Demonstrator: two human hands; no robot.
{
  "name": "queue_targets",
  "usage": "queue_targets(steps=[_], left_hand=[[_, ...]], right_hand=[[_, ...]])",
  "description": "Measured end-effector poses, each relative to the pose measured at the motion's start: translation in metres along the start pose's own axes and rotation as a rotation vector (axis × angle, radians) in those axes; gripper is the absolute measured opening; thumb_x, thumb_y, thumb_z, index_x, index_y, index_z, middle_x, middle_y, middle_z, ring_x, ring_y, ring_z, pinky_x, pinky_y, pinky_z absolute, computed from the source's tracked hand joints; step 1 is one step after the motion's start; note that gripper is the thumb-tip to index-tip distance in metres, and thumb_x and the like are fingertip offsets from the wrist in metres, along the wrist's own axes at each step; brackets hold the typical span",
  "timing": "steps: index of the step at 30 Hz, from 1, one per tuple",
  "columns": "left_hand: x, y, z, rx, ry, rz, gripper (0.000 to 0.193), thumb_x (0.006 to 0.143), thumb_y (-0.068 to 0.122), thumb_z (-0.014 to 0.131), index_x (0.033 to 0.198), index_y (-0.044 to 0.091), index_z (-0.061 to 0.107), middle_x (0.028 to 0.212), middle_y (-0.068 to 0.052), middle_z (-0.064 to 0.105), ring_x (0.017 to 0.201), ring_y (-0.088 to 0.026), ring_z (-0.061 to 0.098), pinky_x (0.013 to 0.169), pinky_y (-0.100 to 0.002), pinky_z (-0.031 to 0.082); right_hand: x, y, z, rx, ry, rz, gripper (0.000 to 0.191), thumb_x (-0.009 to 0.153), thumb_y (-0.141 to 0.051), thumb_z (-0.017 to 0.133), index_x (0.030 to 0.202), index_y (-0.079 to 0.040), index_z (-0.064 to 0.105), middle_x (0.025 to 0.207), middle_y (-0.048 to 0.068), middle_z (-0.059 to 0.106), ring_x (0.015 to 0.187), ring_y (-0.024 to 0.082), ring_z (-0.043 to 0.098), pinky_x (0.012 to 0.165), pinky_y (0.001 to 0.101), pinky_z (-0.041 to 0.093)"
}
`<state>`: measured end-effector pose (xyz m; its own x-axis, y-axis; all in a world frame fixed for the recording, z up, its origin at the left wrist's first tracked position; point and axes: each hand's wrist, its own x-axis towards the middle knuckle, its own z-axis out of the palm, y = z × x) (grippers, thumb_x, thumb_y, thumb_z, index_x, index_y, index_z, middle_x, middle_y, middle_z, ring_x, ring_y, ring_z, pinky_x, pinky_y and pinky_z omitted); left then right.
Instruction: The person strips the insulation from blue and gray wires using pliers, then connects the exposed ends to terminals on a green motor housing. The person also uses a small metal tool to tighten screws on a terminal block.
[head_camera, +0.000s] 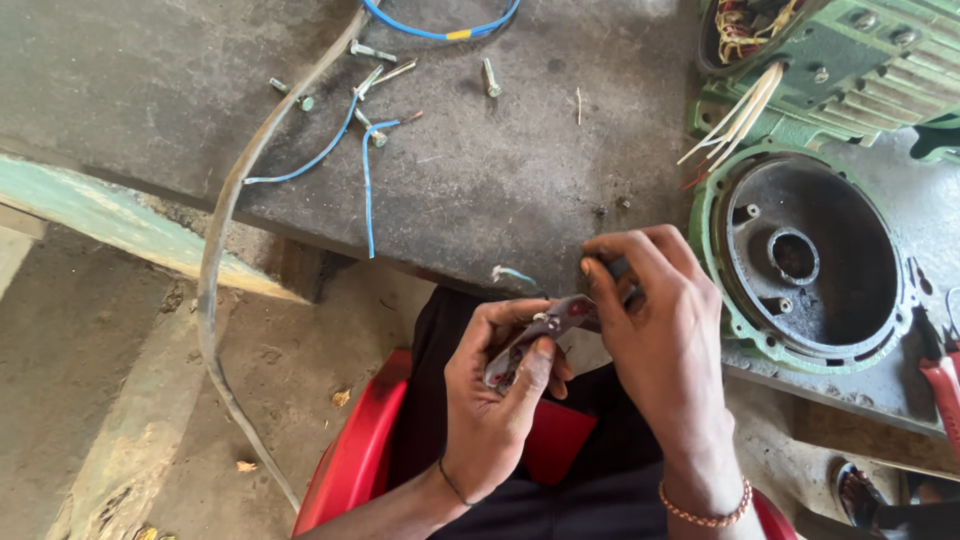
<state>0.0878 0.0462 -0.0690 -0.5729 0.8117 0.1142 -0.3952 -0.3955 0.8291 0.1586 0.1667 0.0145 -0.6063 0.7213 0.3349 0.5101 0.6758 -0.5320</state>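
My left hand (495, 395) grips a small metal hand tool (540, 335) with a dark grey body and a red spot, held over my lap. My right hand (655, 330) pinches the tool's upper end between thumb and fingers, near the workbench edge. A short blue wire end (510, 272) with a stripped tip sticks up just above the tool. What lies under my right fingers is hidden.
On the dark workbench (480, 180) lie several bolts (490, 76), blue wires (368, 190) and a grey cable (215, 250). A green motor end cover (805, 265) and motor housing (850, 60) sit right. Red-handled pliers (945, 390) lie at far right. I sit on a red seat (350, 460).
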Motion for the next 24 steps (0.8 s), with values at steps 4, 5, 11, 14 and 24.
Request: queue_targets(steps=[4, 5, 11, 14, 24], left_hand=[[0.002, 0.002, -0.002, -0.023, -0.008, -0.028, 0.034, 0.107, 0.01, 0.061, 0.136, -0.003, 0.052, 0.115, -0.014, 0.07, 0.091, -0.013, 0.07, 0.074, -0.027, 0.061], [0.002, 0.002, -0.002, -0.043, -0.005, -0.024, 0.037, 0.105, 0.01, 0.061, 0.137, -0.002, 0.048, 0.12, -0.014, 0.07, 0.091, -0.012, 0.071, 0.074, -0.027, 0.062], [0.004, 0.0, -0.001, -0.004, 0.002, 0.066, 0.028, 0.106, 0.005, 0.062, 0.126, -0.002, 0.044, 0.139, -0.02, 0.068, 0.111, -0.017, 0.073, 0.085, -0.03, 0.065], [0.003, 0.0, 0.001, 0.105, -0.031, 0.123, 0.024, 0.105, 0.0, 0.063, 0.127, -0.004, 0.053, 0.141, -0.022, 0.067, 0.122, -0.019, 0.07, 0.1, -0.031, 0.062], [0.001, -0.004, 0.006, 0.164, 0.038, 0.043, 0.028, 0.1, -0.006, 0.065, 0.128, -0.006, 0.062, 0.125, -0.017, 0.075, 0.111, -0.016, 0.073, 0.097, -0.03, 0.063]], right_hand=[[-0.009, -0.008, -0.002, 0.104, 0.136, -0.005, 0.029, 0.089, 0.002, 0.075, 0.118, -0.001, 0.069, 0.113, 0.011, 0.067, 0.086, 0.015, 0.071, 0.063, 0.0245, 0.062], [-0.016, -0.01, -0.003, 0.177, 0.171, 0.023, 0.025, 0.091, 0.002, 0.073, 0.115, -0.002, 0.068, 0.112, 0.01, 0.067, 0.083, 0.013, 0.071, 0.062, 0.0236, 0.06], [-0.056, -0.006, 0.005, 0.261, 0.158, -0.036, 0.024, 0.09, 0.001, 0.077, 0.112, 0.0, 0.069, 0.114, 0.011, 0.067, 0.087, 0.011, 0.073, 0.069, 0.0232, 0.059], [-0.057, 0.0, 0.008, 0.224, 0.134, -0.067, 0.027, 0.086, -0.001, 0.081, 0.111, 0.0, 0.071, 0.111, 0.01, 0.069, 0.084, 0.011, 0.073, 0.071, 0.0232, 0.061], [-0.052, -0.002, 0.01, 0.224, 0.163, -0.055, 0.025, 0.086, 0.002, 0.081, 0.109, -0.001, 0.071, 0.111, 0.01, 0.073, 0.084, 0.011, 0.075, 0.07, 0.0231, 0.059]])
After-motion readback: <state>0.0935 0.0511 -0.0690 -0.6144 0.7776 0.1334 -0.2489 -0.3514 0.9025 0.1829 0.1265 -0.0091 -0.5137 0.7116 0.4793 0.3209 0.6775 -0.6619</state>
